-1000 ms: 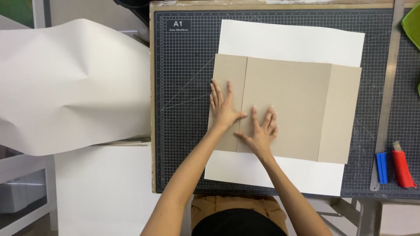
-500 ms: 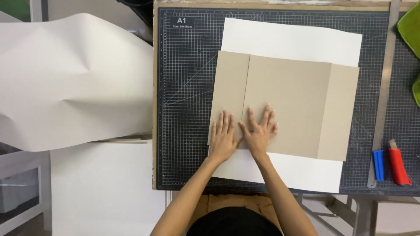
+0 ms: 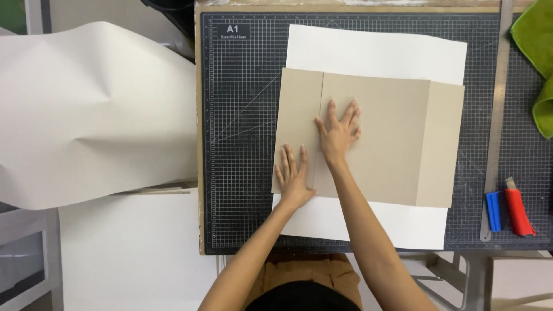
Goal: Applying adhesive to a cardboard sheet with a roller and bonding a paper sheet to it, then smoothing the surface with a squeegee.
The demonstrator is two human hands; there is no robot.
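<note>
- Grey-brown board pieces (image 3: pixel 391 144) lie flat on a white paper sheet (image 3: pixel 374 55), and that sheet lies on the dark gridded cutting mat (image 3: pixel 242 144), the landmark for everything here.
- The board is in three parts side by side: a narrow strip toward the mat's left, a wide middle panel, and a narrow strip on the right; the white sheet shows above and below them.
- The left hand (image 3: pixel 294 178) rests palm down with fingers together and straight, flat on the lower end of the left strip, gripping nothing.
- The right hand (image 3: pixel 339 129) lies palm down with fingers spread wide, pressing on the middle panel just right of the seam between strip and panel; it grips nothing either.
- A long metal ruler (image 3: pixel 495 126) runs top to bottom near the mat's right edge.
- A blue tool (image 3: pixel 494 211) and a red utility knife (image 3: pixel 518 210) lie side by side at the mat's lower right, beside the ruler's end.
- A green cloth (image 3: pixel 536 52) sits at the mat's upper right corner.
- A large curled white paper (image 3: pixel 92 115) lies off the mat's left edge.
</note>
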